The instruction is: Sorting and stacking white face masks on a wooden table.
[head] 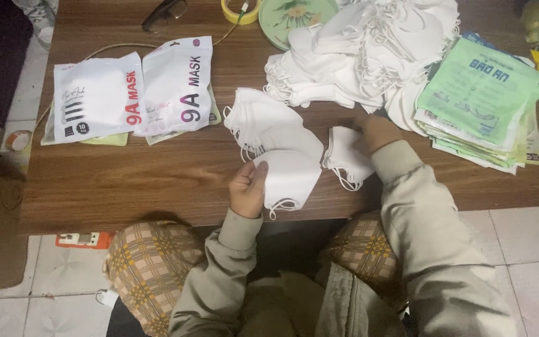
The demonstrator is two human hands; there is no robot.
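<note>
My left hand (pixel 247 189) grips the near edge of a fanned stack of folded white face masks (pixel 276 134) that lies on the brown wooden table (pixel 126 181). My right hand (pixel 374 133) rests on a smaller bunch of white masks (pixel 343 157) just to the right of that stack, fingers closed over its top edge. A big loose heap of white masks (pixel 369 53) lies farther back, beyond both hands.
Two white sealed mask packets (pixel 135 90) lie at the left on the table. A stack of green flat pouches (pixel 485 100) sits at the right. A green plate (pixel 294 15), a yellow tape roll (pixel 240 10) and glasses (pixel 165 14) are at the far edge.
</note>
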